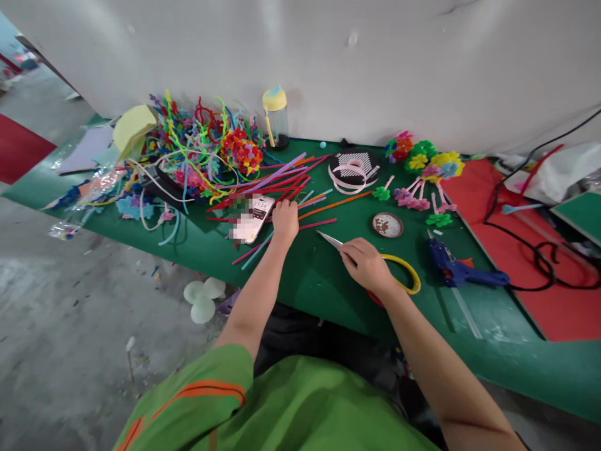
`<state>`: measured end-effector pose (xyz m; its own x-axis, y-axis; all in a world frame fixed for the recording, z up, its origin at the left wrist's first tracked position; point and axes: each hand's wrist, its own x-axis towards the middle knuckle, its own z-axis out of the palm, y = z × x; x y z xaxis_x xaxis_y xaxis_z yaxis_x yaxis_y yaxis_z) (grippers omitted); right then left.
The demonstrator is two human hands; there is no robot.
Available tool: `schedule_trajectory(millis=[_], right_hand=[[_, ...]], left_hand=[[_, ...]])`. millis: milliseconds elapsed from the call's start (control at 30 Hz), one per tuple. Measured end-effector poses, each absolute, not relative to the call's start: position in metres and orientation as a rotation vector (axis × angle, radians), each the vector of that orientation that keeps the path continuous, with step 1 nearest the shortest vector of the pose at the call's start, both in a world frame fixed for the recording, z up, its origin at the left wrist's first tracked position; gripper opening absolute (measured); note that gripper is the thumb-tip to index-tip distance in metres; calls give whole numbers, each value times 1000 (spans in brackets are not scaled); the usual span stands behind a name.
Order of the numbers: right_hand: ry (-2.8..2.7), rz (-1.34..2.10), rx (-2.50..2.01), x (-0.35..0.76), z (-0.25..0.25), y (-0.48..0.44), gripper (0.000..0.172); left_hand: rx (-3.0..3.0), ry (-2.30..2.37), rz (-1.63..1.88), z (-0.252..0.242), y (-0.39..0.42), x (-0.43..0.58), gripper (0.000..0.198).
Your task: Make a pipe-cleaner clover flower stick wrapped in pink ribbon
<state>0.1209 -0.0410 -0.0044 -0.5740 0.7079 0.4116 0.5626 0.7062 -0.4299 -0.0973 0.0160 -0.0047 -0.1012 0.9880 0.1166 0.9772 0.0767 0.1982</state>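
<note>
My left hand [285, 220] reaches down among coloured pipe cleaners [315, 205], just right of a lit phone [253, 219]. Its fingers are curled together, and whatever is under their tips is hidden. In my right hand [365, 260] lies a pair of scissors [330, 239], gripped around the middle. The silver blades look closed and point left toward the pipe cleaners. A yellow handle loop [413, 279] sticks out to the right of the hand. Red, purple, orange and blue pipe cleaners spread over the green table [314, 275].
A tangled heap of fuzzy flowers [197, 144] covers the left side, with a yellow-lidded bottle [277, 119] behind. A ribbon roll [354, 169], a round lid of white bits [387, 224] and pipe-cleaner flowers [422, 160] stand to the right. A blue glue gun [457, 266] trails a black cable.
</note>
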Motion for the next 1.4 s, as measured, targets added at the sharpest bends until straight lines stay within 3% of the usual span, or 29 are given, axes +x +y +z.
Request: schedule_trajectory(millis=[167,467,1167,1400], right_hand=[[-2353,355,-975,121,-6,-41,18],[-2350,323,-961,121,-5,-42,17],[-2381,248,-1020,98,18,-23,18],[-2485,5,-1285,62,37,8,23]], left_hand=[[2064,2292,454,-5,17,-99,34],[1988,2330,616,-7,19,-104,12],[1969,2256,567,-7,20,-104,27],[1938,2277,497,-2,19,-105,26]])
